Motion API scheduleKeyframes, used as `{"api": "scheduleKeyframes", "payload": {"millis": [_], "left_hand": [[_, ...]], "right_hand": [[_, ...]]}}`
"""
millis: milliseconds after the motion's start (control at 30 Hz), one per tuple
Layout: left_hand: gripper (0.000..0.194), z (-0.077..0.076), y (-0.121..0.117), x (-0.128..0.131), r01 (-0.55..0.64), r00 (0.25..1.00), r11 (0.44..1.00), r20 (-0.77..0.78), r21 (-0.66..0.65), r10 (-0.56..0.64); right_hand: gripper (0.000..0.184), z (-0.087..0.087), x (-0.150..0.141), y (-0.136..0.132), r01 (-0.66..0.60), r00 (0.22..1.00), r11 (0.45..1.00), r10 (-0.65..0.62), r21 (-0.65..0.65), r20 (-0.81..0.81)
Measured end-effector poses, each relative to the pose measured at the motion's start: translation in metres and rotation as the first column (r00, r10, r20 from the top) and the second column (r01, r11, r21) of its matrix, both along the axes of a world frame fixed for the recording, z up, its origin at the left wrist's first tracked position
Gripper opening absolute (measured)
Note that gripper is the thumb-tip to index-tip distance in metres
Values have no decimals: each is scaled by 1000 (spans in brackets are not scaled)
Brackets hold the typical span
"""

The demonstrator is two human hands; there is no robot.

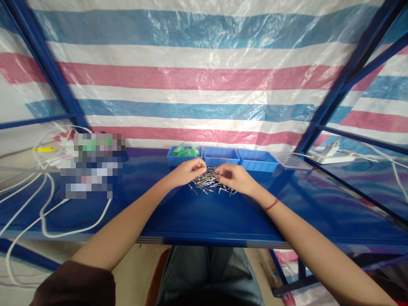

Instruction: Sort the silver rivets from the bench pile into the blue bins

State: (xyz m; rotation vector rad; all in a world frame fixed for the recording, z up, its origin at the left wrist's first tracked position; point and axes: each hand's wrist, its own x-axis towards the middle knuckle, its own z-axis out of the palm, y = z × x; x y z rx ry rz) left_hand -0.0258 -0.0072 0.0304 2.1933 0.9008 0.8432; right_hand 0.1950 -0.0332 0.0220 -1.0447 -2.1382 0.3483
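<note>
A loose pile of silvery blind rivets [207, 182] lies on the blue table, with a few strays at its near edge. Over the pile's left side, my left hand [190, 171] is closed, thumb and fingers pressed together; whatever is in the pinch is too small to make out. My right hand [236, 176] hovers at the right side, its fingers curled into a pinch above the rivets, and its contents cannot be made out either. Just behind stand a blue bin with green plastic bags [184, 161], a middle bin with small metal pieces [221, 162] and a third blue bin [259, 166].
A clear plastic lid [293, 161] lies right of the bins. White cables [44, 212] loop over the table's left side, near a blurred-out patch. A white power strip [333, 154] sits at the right. Blue frame posts and a striped sheet [204, 78] close off the back.
</note>
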Motion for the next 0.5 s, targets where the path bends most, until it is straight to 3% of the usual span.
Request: {"api": "scheduleKeyframes", "payload": {"millis": [100,233,333,500], "left_hand": [[24,-4,0,9,41,981,991,193,-130,-15],[26,-12,-2,17,93,959,969,281,-231,-25],[24,-16,-4,20,74,973,980,227,-182,-31],[23,-14,-11,21,-46,998,998,50,42,44]], "right_hand": [[24,-3,-7,-3,-48,997,998,45,-44,-69],[29,-5,-7,0,-109,975,988,85,-107,-207],[30,-5,-5,3,-72,960,987,30,-142,-279],[29,-2,-7,2,-50,926,989,-7,-140,-378]]}}
